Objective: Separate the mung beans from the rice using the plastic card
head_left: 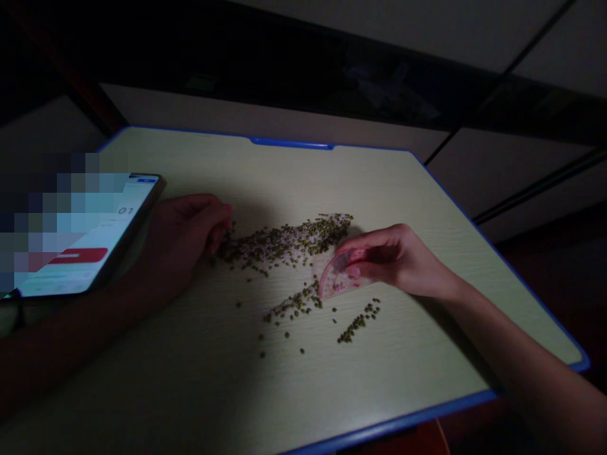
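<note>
My right hand [408, 259] pinches a clear pinkish protractor [333, 279] between thumb and fingers, tilted with its curved edge down near the table. Left of it and beyond lies a long heap of small green beans [289, 243], which look like mung beans, mixed with tiny whitish grains. A smaller streak of beans and grains [296, 303] runs up to the protractor's edge. Closer to me is a short band of green beans [359, 323]. My left hand [187, 227] rests at the heap's left end with curled fingers; whatever they may hold is hidden.
All this lies on a pale wood-grain table [199, 385] with a blue rim. A lit phone [118, 234], partly blurred out, leans at the left beside my left forearm. Stray beans dot the near middle. Light cabinet panels [474, 183] stand behind in dim light.
</note>
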A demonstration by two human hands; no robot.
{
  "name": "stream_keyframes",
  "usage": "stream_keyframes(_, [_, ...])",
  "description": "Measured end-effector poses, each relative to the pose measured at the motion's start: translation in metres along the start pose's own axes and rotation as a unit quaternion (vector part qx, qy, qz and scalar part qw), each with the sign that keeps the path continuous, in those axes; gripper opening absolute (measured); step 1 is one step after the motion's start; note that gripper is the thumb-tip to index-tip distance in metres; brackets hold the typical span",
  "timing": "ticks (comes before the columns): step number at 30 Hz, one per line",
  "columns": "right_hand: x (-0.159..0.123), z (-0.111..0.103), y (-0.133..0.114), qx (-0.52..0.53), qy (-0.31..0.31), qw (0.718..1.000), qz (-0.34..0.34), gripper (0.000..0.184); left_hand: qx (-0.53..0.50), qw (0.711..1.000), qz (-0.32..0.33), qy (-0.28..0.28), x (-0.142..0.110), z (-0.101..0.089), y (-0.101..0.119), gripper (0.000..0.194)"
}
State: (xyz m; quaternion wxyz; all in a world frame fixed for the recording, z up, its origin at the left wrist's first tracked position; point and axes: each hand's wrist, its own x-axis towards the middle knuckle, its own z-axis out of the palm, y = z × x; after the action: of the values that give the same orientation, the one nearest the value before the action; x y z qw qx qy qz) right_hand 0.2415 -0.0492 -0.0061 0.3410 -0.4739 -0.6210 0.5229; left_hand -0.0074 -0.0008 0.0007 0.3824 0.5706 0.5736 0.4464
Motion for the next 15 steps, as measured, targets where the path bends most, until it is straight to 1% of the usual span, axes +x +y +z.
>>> stream_keyframes(3, [0.0013, -0.0005, -0.0006, -0.016, 0.005, 1.000, -0.001, 0.022, 0.001, 1.000, 0.002, 0.003, 0.0001, -0.0006, 0.0002, 0.024])
stream_keyframes(8, [0.0020, -0.0041, 0.0003, -0.038, 0.033, 0.999, 0.007, 0.024, 0.009, 1.000, 0.003, -0.003, 0.0003, -0.0011, 0.0001, 0.025])
stream_keyframes(15, [0.0016, -0.0031, -0.0020, -0.033, 0.038, 0.999, 0.018, 0.022, 0.013, 1.000, -0.010, -0.005, -0.0011, -0.0012, 0.0026, 0.025])
